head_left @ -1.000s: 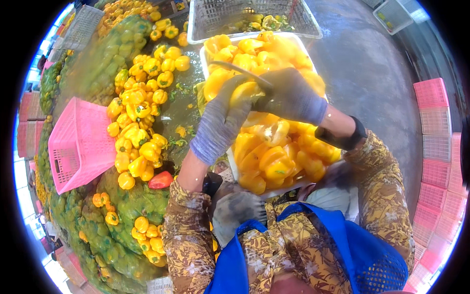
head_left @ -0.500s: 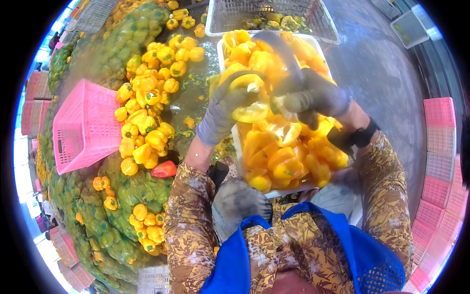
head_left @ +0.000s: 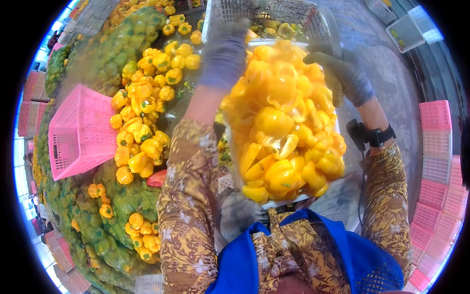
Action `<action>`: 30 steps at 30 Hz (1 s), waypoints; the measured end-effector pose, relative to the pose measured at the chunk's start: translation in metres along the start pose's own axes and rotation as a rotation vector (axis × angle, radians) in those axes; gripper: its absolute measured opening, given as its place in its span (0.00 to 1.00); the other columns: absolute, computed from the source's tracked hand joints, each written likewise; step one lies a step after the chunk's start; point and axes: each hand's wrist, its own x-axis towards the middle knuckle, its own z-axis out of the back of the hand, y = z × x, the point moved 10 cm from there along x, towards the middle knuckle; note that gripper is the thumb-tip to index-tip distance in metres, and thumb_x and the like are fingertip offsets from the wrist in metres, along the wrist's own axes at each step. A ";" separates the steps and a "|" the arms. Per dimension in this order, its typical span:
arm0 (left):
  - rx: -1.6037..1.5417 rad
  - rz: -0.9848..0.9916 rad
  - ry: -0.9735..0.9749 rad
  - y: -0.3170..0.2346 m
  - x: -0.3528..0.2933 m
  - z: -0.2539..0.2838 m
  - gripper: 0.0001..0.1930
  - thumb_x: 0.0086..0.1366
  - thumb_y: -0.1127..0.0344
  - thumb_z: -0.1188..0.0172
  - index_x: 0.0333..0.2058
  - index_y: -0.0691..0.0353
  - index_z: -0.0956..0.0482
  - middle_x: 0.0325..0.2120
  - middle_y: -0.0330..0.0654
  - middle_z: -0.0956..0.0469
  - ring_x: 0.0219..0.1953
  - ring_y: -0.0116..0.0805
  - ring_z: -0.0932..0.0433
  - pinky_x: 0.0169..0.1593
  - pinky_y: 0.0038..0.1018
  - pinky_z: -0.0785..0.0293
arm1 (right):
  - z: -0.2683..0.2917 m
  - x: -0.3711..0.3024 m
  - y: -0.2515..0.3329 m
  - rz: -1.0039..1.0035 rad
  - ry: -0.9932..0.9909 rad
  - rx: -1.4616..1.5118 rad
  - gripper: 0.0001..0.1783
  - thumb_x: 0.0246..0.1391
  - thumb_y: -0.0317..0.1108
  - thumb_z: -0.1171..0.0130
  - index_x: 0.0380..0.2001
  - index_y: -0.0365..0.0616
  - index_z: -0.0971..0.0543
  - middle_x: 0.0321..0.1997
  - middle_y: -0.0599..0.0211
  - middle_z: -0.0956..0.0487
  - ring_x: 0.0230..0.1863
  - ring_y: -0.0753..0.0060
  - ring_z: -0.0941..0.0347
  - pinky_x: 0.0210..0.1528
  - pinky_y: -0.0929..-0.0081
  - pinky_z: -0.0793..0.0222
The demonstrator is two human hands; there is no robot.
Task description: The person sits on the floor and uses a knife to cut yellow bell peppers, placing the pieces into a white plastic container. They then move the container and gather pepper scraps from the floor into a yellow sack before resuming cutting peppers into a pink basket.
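Halved and whole yellow bell peppers (head_left: 281,122) are heaped in a white crate (head_left: 274,203) in front of me; the upper ones are smeared by motion. My left hand (head_left: 225,56), in a grey glove, is stretched far forward at the crate's far left corner. Motion blurs its fingers, so a grip cannot be made out. Beyond the heap's right side is my gloved right hand (head_left: 345,71), its thumb stretched left over the peppers, apart from the fingers. Nothing shows in it, though a grey blur beside it is unclear.
Another crate (head_left: 264,19) with pepper scraps stands beyond. To the left lie loose yellow peppers (head_left: 142,117), a red pepper (head_left: 156,179), a pink crate (head_left: 83,132) and net sacks of green peppers (head_left: 73,210). Stacked pink crates (head_left: 434,191) line the right.
My hands have moved apart and forward, the left toward the far left corner, the right outward past the heap's right side. The cut pepper that was in my left hand no longer shows there.
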 end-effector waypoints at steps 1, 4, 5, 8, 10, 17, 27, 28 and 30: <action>-0.078 0.021 0.125 -0.005 0.004 -0.025 0.23 0.61 0.55 0.47 0.53 0.57 0.34 0.43 0.50 0.25 0.45 0.46 0.26 0.50 0.37 0.30 | -0.002 0.000 -0.001 -0.015 0.005 0.009 0.17 0.49 0.39 0.37 0.39 0.39 0.20 0.35 0.72 0.20 0.18 0.87 0.35 0.19 0.89 0.35; -0.102 -0.036 0.558 -0.041 -0.024 -0.092 0.32 0.63 0.43 0.56 0.60 0.57 0.41 0.57 0.50 0.38 0.59 0.46 0.38 0.61 0.37 0.43 | 0.015 -0.006 -0.010 -0.018 -0.023 0.023 0.16 0.48 0.39 0.37 0.36 0.40 0.19 0.40 0.70 0.21 0.20 0.86 0.34 0.20 0.88 0.35; -0.078 -0.064 0.590 -0.048 -0.027 -0.094 0.33 0.63 0.43 0.57 0.61 0.57 0.43 0.60 0.50 0.41 0.61 0.46 0.40 0.63 0.38 0.45 | 0.020 -0.010 -0.008 -0.117 -0.043 0.034 0.15 0.48 0.39 0.37 0.35 0.40 0.19 0.40 0.70 0.21 0.21 0.86 0.33 0.21 0.88 0.35; -0.055 -0.040 0.501 -0.037 -0.031 -0.095 0.34 0.63 0.41 0.58 0.62 0.56 0.45 0.62 0.47 0.44 0.63 0.45 0.44 0.65 0.42 0.52 | 0.028 -0.011 -0.012 -0.152 -0.042 0.030 0.12 0.48 0.38 0.37 0.32 0.41 0.18 0.42 0.70 0.21 0.23 0.86 0.32 0.25 0.87 0.33; -0.073 0.024 0.541 -0.029 -0.032 -0.106 0.34 0.63 0.41 0.58 0.62 0.53 0.46 0.62 0.46 0.45 0.64 0.44 0.46 0.65 0.45 0.55 | 0.024 -0.011 -0.011 -0.186 -0.008 0.035 0.11 0.49 0.37 0.38 0.31 0.42 0.17 0.41 0.70 0.21 0.24 0.86 0.32 0.27 0.87 0.33; -0.457 0.106 0.115 0.015 -0.057 -0.045 0.30 0.62 0.44 0.48 0.59 0.52 0.37 0.57 0.43 0.34 0.58 0.38 0.35 0.60 0.35 0.41 | -0.017 -0.030 0.007 -0.250 0.196 -0.031 0.18 0.52 0.38 0.46 0.42 0.38 0.22 0.32 0.70 0.21 0.18 0.94 0.40 0.18 0.92 0.45; -0.182 1.170 0.270 0.175 -0.545 0.035 0.20 0.59 0.56 0.46 0.47 0.59 0.25 0.41 0.52 0.23 0.42 0.48 0.23 0.47 0.35 0.29 | -0.080 -0.067 0.007 -0.222 0.343 -0.211 0.21 0.58 0.37 0.51 0.52 0.37 0.29 0.37 0.66 0.23 0.13 0.91 0.42 0.15 0.91 0.46; -0.083 1.304 0.406 0.162 -0.590 0.034 0.20 0.58 0.56 0.46 0.46 0.58 0.24 0.39 0.51 0.22 0.42 0.47 0.23 0.47 0.34 0.29 | -0.093 -0.063 0.009 -0.230 0.395 -0.213 0.21 0.57 0.37 0.51 0.52 0.37 0.29 0.39 0.67 0.24 0.14 0.92 0.42 0.17 0.92 0.45; -0.034 1.322 0.550 0.131 -0.592 0.028 0.22 0.54 0.58 0.40 0.48 0.56 0.25 0.41 0.47 0.22 0.43 0.44 0.23 0.48 0.33 0.29 | -0.113 -0.059 0.019 -0.145 0.414 -0.282 0.22 0.57 0.39 0.50 0.51 0.36 0.28 0.40 0.63 0.23 0.14 0.88 0.39 0.20 0.91 0.42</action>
